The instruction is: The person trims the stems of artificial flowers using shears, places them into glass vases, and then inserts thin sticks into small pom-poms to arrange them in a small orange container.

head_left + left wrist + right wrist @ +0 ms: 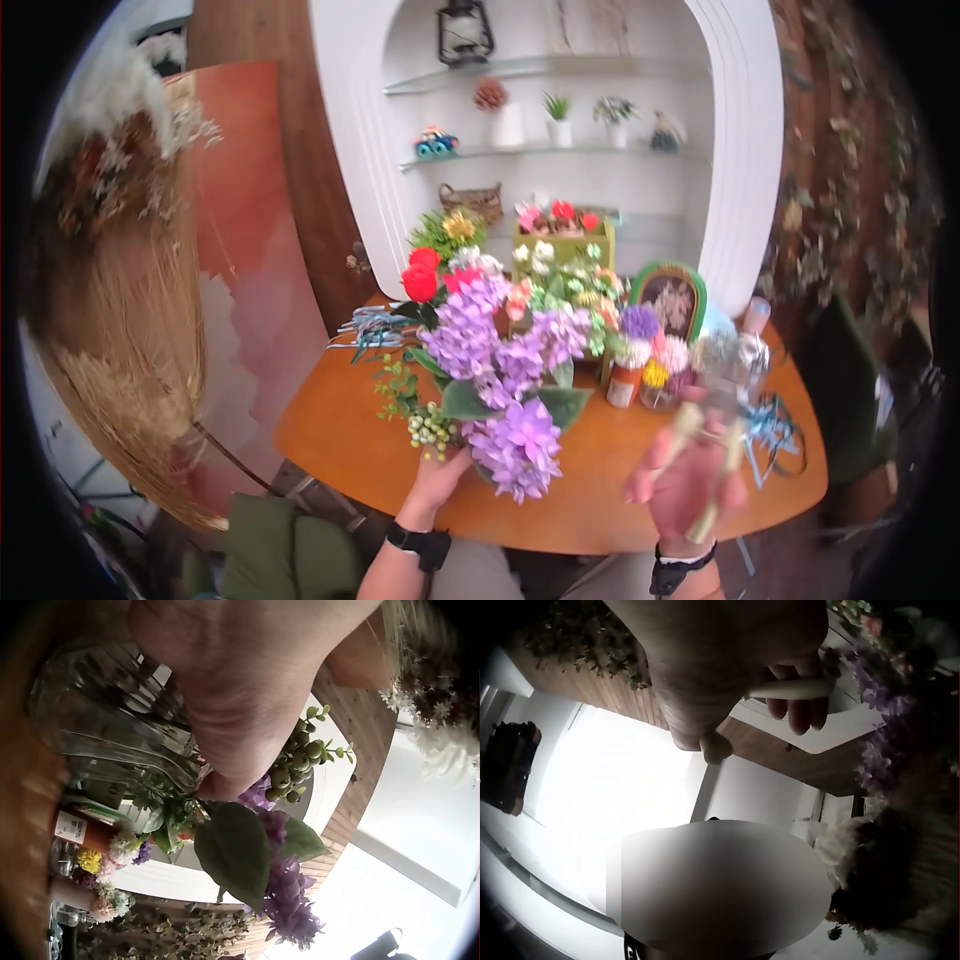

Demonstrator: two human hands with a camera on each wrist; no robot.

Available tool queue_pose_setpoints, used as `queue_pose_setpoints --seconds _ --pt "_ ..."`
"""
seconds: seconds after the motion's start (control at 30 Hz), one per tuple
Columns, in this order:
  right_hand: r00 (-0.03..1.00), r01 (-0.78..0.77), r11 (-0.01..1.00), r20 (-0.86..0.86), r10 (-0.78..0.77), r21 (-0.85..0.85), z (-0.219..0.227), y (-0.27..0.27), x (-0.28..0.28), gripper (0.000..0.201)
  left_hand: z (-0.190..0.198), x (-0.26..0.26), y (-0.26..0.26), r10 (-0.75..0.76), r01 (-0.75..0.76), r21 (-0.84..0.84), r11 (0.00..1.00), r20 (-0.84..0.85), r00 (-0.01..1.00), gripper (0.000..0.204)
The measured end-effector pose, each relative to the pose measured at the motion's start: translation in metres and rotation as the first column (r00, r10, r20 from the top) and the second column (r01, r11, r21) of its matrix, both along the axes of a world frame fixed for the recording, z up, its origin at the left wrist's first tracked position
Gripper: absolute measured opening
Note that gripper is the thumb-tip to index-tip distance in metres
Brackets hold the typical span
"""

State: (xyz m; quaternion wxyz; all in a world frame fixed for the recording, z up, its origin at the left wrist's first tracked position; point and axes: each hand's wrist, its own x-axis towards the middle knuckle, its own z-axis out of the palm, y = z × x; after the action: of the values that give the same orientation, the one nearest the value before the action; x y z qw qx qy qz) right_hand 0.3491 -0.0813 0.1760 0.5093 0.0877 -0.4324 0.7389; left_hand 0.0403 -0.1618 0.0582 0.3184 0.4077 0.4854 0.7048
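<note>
My left hand (440,478) grips the neck of a clear glass vase (105,724), with the thumb by the stems. The vase holds a bouquet of purple flowers (497,340) with broad green leaves, red roses (421,276) and a sprig of green berries (430,432). In the head view the blooms and leaves hide most of the vase. My right hand (692,495), blurred, holds pruning shears (733,445) with pale cream handles spread apart, over the table's right side. One pale handle (791,689) shows by the fingers in the right wrist view.
On the wooden table (340,425) stand pompom flowers in small jars (622,388), a green-framed picture (668,300) and a green planter box (565,245). Blue ribbons (772,430) lie at the right. A white arched shelf (745,150) rises behind; dried grasses (120,330) stand left.
</note>
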Motion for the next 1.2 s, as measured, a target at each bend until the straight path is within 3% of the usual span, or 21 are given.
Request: queue_pose_setpoints --seconds 0.03,0.13,0.17,0.27,0.3,0.33,0.4,0.43,0.53,0.67,0.7,0.9,1.0,1.1,1.2 --pt "0.99 0.122 0.991 -0.078 -0.118 0.048 0.0 0.004 0.004 0.1 -0.014 -0.01 0.002 0.014 -0.014 -0.006 1.0 -0.075 0.997 0.051" --pt "0.886 0.464 0.884 -0.016 -0.463 0.061 -0.008 0.007 0.017 0.096 -0.027 -0.014 0.009 0.04 -0.037 0.036 0.999 -0.091 0.995 0.053" --pt "0.892 0.449 0.891 0.03 -0.452 0.07 -0.028 0.016 0.025 0.095 -0.02 -0.005 0.011 0.08 -0.072 0.11 0.991 -0.071 0.994 0.055" --pt "0.849 0.486 0.873 0.262 -0.459 -0.045 -0.103 0.033 0.044 0.091 -0.008 0.011 0.004 0.175 -0.178 0.008 0.984 -0.234 0.956 0.048" --pt "0.827 0.488 0.873 0.334 -0.453 -0.022 -0.128 0.037 0.052 0.09 -0.001 0.019 0.005 0.262 -0.255 0.061 0.965 -0.259 0.93 0.043" --pt "0.798 0.488 0.873 0.406 -0.445 -0.002 -0.146 0.039 0.059 0.089 0.005 0.024 0.005 0.338 -0.317 0.121 0.941 -0.424 0.84 0.043" --pt "0.663 0.608 0.79 0.496 -0.56 0.079 -0.167 0.034 0.065 0.088 0.017 0.031 0.002 0.445 -0.393 0.25 0.885 -0.703 0.554 0.042" --pt "0.572 0.63 0.763 0.577 -0.582 0.144 -0.172 0.033 0.071 0.091 0.021 0.038 0.001 0.441 -0.408 0.21 0.889 -0.634 0.635 0.038" --pt "0.501 0.678 0.695 0.542 -0.675 0.239 -0.193 0.035 0.069 0.094 0.022 0.045 -0.001 0.371 -0.423 0.086 0.902 -0.654 0.659 0.039" --pt "0.48 0.681 0.68 0.536 -0.694 0.271 -0.194 0.034 0.064 0.092 -0.02 0.039 -0.004 0.347 -0.425 0.057 0.904 -0.678 0.648 0.062" --pt "0.468 0.677 0.682 0.552 -0.69 0.278 -0.192 0.032 0.063 0.09 -0.029 0.038 -0.007 0.37 -0.434 0.099 0.895 -0.708 0.602 0.069" --pt "0.441 0.657 0.691 0.59 -0.676 0.301 -0.184 0.029 0.058 0.083 -0.06 0.015 -0.008 0.092 -0.158 -0.091 0.983 -0.501 0.86 0.068" --pt "0.465 0.665 0.697 0.582 -0.668 0.269 -0.186 0.029 0.06 0.085 -0.062 0.012 -0.011 0.096 -0.196 -0.169 0.966 -0.472 0.876 0.074" --pt "0.497 0.668 0.705 0.561 -0.662 0.239 -0.195 0.037 0.063 0.086 -0.039 0.018 -0.012 0.157 -0.289 -0.111 0.951 -0.633 0.758 0.085" --pt "0.494 0.672 0.704 0.568 -0.658 0.231 -0.196 0.038 0.064 0.087 -0.045 0.021 -0.012 0.255 -0.323 0.024 0.946 -0.673 0.694 0.094"
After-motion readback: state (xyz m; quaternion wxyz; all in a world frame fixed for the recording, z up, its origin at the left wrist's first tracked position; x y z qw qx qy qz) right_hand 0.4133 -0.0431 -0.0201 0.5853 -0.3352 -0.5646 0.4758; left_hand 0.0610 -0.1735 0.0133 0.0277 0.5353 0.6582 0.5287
